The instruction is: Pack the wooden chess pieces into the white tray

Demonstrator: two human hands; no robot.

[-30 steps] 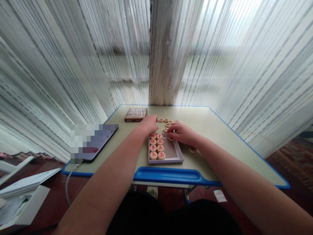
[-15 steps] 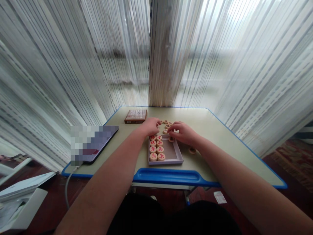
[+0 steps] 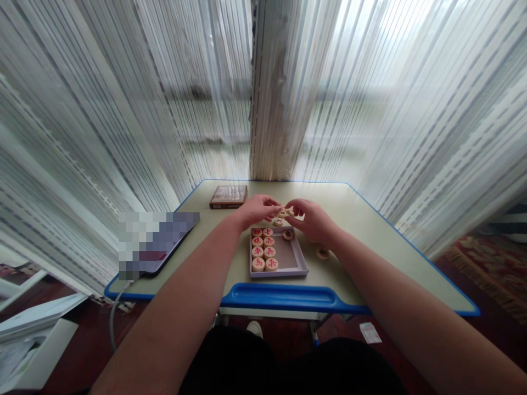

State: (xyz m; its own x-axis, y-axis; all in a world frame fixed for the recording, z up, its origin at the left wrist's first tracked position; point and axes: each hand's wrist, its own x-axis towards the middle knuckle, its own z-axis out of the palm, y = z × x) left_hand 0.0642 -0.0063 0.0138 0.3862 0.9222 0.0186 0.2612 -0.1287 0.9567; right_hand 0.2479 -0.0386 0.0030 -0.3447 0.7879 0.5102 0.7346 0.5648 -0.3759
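Beyond the shallow box, my left hand (image 3: 260, 210) and my right hand (image 3: 309, 216) nearly meet at the fingertips. A wooden xiangqi piece (image 3: 291, 211) shows between the curled fingers and thumb of my right hand. The fingers of my left hand close toward its thumb near the same spot; what they grip is too small to make out. Below them lies a loose piece (image 3: 279, 222). The open box (image 3: 305, 272) holds two columns of red-marked pieces (image 3: 269, 252) on its left side. One dark-marked piece (image 3: 288, 235) sits at its upper right.
Beside my right forearm rests another piece (image 3: 323, 253). A flat brown box (image 3: 229, 196) lies at the back left, and a tablet-like device (image 3: 173, 247) with a cable is at the left edge. A blue tray (image 3: 282, 296) lines the table's front. Curtains hang behind.
Both hands have moved slightly farther back, and my left hand has shifted right toward my right hand. My right hand has left the area beside the box's upper-right corner. The boxed pieces stay put.
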